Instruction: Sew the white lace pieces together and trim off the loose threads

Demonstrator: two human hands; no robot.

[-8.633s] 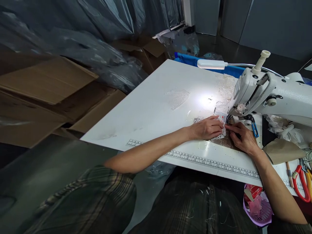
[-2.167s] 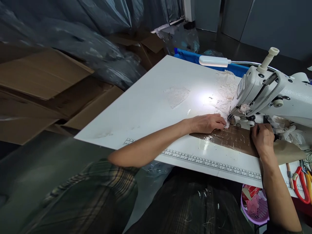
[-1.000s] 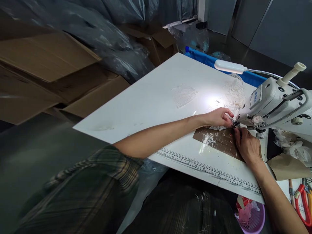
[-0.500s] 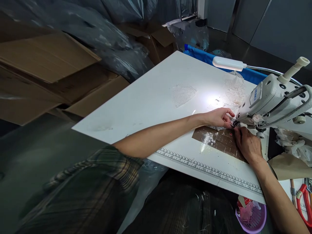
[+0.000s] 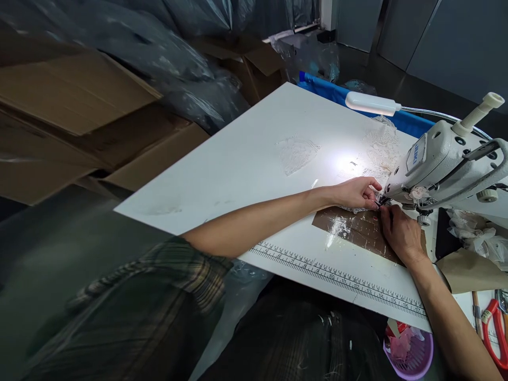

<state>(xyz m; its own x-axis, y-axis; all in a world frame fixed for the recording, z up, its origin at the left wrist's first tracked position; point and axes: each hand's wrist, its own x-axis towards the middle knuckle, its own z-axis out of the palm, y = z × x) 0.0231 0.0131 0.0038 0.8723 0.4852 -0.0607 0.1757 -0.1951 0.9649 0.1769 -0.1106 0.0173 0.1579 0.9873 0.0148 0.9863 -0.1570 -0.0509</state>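
My left hand (image 5: 360, 192) is at the needle area of a white sewing machine (image 5: 432, 159), thumb and fingers closed on the edge of white lace fabric (image 5: 353, 209). Close against the presser foot, my right hand (image 5: 401, 232) has its fingers curled together in a pinch; what lies between them is too small to make out. More lace (image 5: 381, 148) is heaped behind the left hand, beside the machine head. Under both hands lies a brown, tape-covered sheet (image 5: 351, 230) on the white table (image 5: 238, 174). A separate lace piece (image 5: 298, 154) rests flat farther left.
A lamp (image 5: 373, 103) lights the sewing area. A printed ruler (image 5: 337, 276) runs along the table's front edge. Below it hangs or stands a purple basket (image 5: 423, 354) with scraps. Red-handled scissors (image 5: 494, 330) lie at right; cardboard boxes (image 5: 79, 100) stand at left.
Both hands stay beside the needle area with almost no movement. The lace and the machine look the same; the view has shifted very slightly.
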